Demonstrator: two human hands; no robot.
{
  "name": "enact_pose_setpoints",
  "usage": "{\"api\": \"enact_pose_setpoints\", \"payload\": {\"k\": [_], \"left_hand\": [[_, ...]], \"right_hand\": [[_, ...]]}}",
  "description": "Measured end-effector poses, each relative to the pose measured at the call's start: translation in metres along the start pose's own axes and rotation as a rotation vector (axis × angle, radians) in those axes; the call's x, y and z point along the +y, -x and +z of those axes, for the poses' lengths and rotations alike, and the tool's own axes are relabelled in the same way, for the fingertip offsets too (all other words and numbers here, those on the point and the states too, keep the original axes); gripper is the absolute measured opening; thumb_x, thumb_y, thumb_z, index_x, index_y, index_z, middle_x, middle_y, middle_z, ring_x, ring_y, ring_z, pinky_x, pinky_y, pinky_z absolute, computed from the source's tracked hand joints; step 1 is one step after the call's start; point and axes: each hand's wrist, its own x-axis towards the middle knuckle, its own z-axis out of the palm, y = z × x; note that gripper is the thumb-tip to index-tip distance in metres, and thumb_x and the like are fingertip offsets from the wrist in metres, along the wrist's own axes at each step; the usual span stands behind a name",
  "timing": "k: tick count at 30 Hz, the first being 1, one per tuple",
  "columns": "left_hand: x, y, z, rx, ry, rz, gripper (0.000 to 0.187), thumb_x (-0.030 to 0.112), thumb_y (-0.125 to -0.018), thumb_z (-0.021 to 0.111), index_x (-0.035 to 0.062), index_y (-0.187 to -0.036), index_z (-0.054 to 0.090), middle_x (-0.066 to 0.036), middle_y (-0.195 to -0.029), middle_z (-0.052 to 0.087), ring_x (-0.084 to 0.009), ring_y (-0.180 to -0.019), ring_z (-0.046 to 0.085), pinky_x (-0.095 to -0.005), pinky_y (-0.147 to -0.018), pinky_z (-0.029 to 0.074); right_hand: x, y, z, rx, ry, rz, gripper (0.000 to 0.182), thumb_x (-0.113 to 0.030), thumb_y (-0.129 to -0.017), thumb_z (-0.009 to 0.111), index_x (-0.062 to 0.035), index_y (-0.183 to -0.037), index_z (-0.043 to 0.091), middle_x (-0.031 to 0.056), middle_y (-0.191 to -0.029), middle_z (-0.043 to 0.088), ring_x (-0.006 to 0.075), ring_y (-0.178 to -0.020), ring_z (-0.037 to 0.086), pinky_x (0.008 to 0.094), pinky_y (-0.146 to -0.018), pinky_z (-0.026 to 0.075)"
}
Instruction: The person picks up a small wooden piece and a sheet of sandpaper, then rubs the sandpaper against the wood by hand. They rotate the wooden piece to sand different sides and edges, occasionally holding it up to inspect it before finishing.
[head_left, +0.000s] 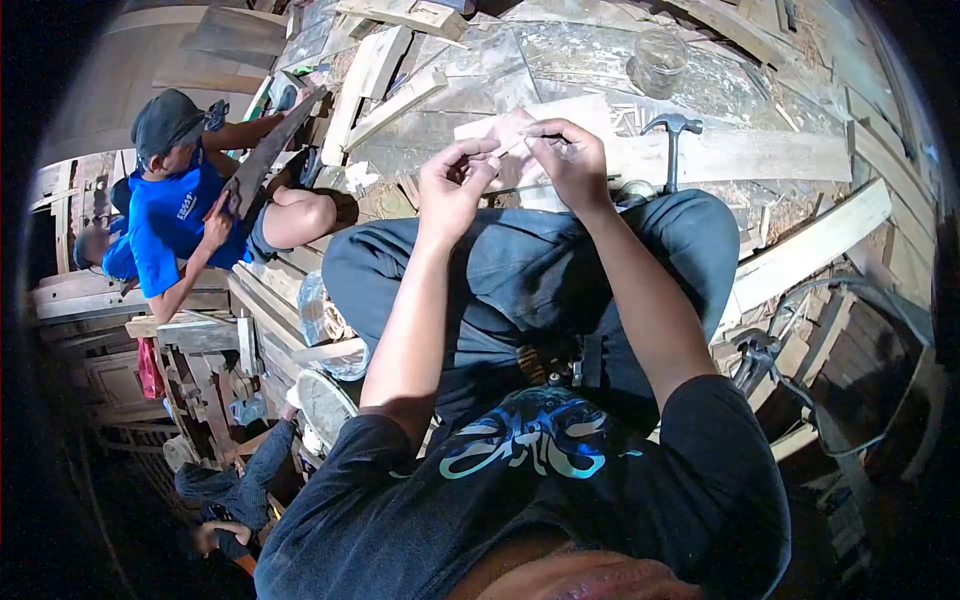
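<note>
Both hands meet over my lap, in front of a pale board (pixel 725 157). My left hand (pixel 455 190) is closed in a pinch, thumb against fingertips. My right hand (pixel 568 165) is also pinched, a little higher and to the right. Between the two sets of fingertips runs a small thin pale strip (pixel 512 146), too small to name surely. Just beyond the fingers lies a pinkish sheet (pixel 508 128) on the board. Several short thin wooden sticks (pixel 628 118) lie right of it. A claw hammer (pixel 673 150) stands head-away near my right knee.
A clear round container (pixel 657 64) sits further off. At left, a person in a blue shirt (pixel 185 215) holds a handsaw (pixel 272 148). Another person (pixel 245 490) is at lower left. Loose planks (pixel 810 245) and a round tub (pixel 325 405) flank my legs.
</note>
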Motion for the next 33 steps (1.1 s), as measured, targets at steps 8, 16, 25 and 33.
{"api": "enact_pose_setpoints", "payload": {"k": [8, 16, 25, 33], "left_hand": [[-0.002, 0.000, 0.002, 0.077, -0.229, 0.059, 0.016, -0.001, -0.083, 0.074, -0.0002, -0.099, 0.070, 0.000, -0.088, 0.068, -0.0047, -0.077, 0.058, -0.0202, -0.072, 0.047], [0.000, 0.000, 0.003, 0.103, -0.348, 0.036, 0.018, -0.003, -0.081, 0.074, -0.0013, -0.099, 0.070, 0.003, -0.083, 0.063, -0.0026, -0.072, 0.049, -0.0188, -0.067, 0.044], [-0.012, -0.003, 0.003, 0.051, -0.477, 0.129, 0.023, 0.002, -0.082, 0.074, 0.0012, -0.105, 0.071, -0.002, -0.091, 0.068, -0.0059, -0.076, 0.055, -0.0214, -0.070, 0.046], [-0.020, -0.005, 0.004, 0.135, -0.561, 0.108, 0.017, 0.002, -0.089, 0.061, -0.0001, -0.104, 0.070, -0.012, -0.091, 0.069, -0.0175, -0.081, 0.064, -0.0293, -0.074, 0.050]], "right_hand": [[-0.006, -0.002, 0.006, 0.058, -0.220, 0.104, 0.021, 0.000, -0.087, 0.063, 0.0042, -0.108, 0.064, 0.0104, -0.106, 0.069, 0.0138, -0.094, 0.066, 0.0255, -0.085, 0.051], [0.009, 0.002, 0.006, -0.055, -0.133, 0.094, 0.017, -0.006, -0.091, 0.061, 0.0045, -0.104, 0.063, 0.0073, -0.095, 0.068, 0.0085, -0.083, 0.062, 0.0233, -0.076, 0.051], [0.011, 0.004, 0.004, -0.009, -0.060, 0.051, 0.011, -0.007, -0.089, 0.064, 0.0007, -0.096, 0.066, 0.0039, -0.088, 0.067, 0.0063, -0.079, 0.060, 0.0209, -0.071, 0.049], [0.013, -0.009, 0.000, 0.313, -0.288, 0.023, 0.032, 0.006, -0.082, 0.063, 0.0017, -0.113, 0.055, 0.0112, -0.106, 0.062, 0.0132, -0.097, 0.059, 0.0250, -0.083, 0.050]]}}
